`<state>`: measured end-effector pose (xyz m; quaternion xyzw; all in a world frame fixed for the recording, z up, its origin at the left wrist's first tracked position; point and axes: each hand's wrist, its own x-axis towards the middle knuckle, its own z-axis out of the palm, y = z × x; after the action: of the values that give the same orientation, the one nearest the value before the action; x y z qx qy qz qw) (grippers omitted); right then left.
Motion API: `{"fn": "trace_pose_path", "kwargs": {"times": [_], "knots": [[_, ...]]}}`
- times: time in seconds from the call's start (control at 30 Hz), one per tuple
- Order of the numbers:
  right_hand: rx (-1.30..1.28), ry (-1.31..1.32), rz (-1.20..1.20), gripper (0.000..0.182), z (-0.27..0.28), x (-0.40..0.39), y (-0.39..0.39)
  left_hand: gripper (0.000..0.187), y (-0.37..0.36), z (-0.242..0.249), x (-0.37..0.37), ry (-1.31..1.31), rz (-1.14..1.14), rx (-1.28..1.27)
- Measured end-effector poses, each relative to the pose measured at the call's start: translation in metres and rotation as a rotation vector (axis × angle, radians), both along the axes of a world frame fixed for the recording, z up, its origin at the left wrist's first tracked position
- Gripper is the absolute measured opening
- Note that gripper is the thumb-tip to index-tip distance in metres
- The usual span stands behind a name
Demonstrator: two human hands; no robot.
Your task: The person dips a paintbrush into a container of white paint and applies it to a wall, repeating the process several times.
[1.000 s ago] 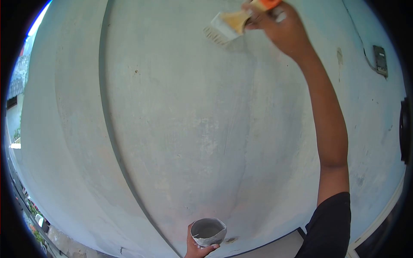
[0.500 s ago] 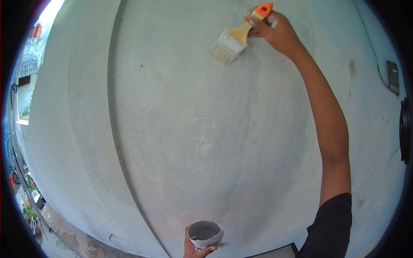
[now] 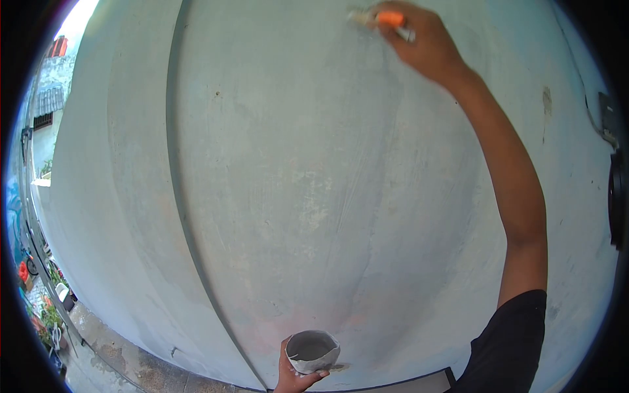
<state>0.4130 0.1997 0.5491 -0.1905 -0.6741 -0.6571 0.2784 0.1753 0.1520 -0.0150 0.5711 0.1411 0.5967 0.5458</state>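
High on the wall, my right hand (image 3: 426, 46) is closed around a paintbrush (image 3: 392, 18). Its orange handle end shows beside my fingers, while the pale bristle end is blurred and lies against or very near the wall (image 3: 275, 144). Low in the view, my left hand (image 3: 289, 378) grips a whitish, paint-smeared cup (image 3: 322, 362) from below and the side. The cup's mouth faces me, and its inside looks grey. The wall is pale grey-green with patchy, darker streaks.
A vertical ridge (image 3: 175, 157) runs down the wall on the left. At the right are a small grey box (image 3: 608, 118) with a cable and a dark round object (image 3: 616, 200). Concrete ground (image 3: 131, 357), plants (image 3: 49, 314) and a neighbouring building (image 3: 49, 105) appear at far left.
My right hand has moved slightly up, and the brush has swung from pointing down-left to nearly sideways, its bristles now higher. My left hand still holds the cup in about the same place.
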Motion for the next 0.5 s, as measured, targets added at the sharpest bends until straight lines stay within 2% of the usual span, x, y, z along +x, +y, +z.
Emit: {"fn": "trace_pose_path", "kwargs": {"times": [0.07, 0.13, 0.2, 0.23, 0.3, 0.37, 0.43, 0.47, 0.5], "knots": [[-0.254, -0.096, 0.032, 0.021, -0.067, -0.026, -0.009, 0.094, 0.006, -0.003, 0.002, 0.008, 0.000, 0.019], [-0.633, -0.146, -0.048, 0.018, -0.124, -0.042, -0.019, 0.093, 0.004, -0.008, -0.004, 0.140, 0.031, 0.010], [-1.011, -0.029, 0.012, 0.016, -0.142, -0.055, -0.039, 0.093, 0.000, -0.005, -0.006, 0.082, -0.017, 0.009], [-1.003, -0.026, 0.006, 0.016, -0.139, -0.058, -0.043, 0.093, -0.001, -0.002, -0.006, 0.016, -0.059, 0.008], [-1.447, 0.294, -0.042, 0.016, -0.130, -0.064, -0.046, 0.093, -0.003, -0.004, -0.012, 0.026, -0.079, -0.020], [-1.171, 0.182, -0.112, 0.019, -0.105, -0.066, -0.031, 0.093, -0.006, 0.004, -0.022, 0.055, -0.105, -0.058], [-0.786, 0.365, -0.380, 0.034, -0.060, -0.073, -0.023, 0.093, -0.010, 0.011, -0.038, 0.134, -0.107, -0.098], [-0.666, 0.368, -0.344, 0.039, -0.039, -0.076, -0.025, 0.093, -0.007, 0.013, -0.044, 0.198, -0.101, -0.131], [-0.527, 0.313, -0.329, 0.034, -0.017, -0.079, -0.025, 0.093, -0.002, 0.010, -0.046, 0.198, -0.103, -0.123]]}}
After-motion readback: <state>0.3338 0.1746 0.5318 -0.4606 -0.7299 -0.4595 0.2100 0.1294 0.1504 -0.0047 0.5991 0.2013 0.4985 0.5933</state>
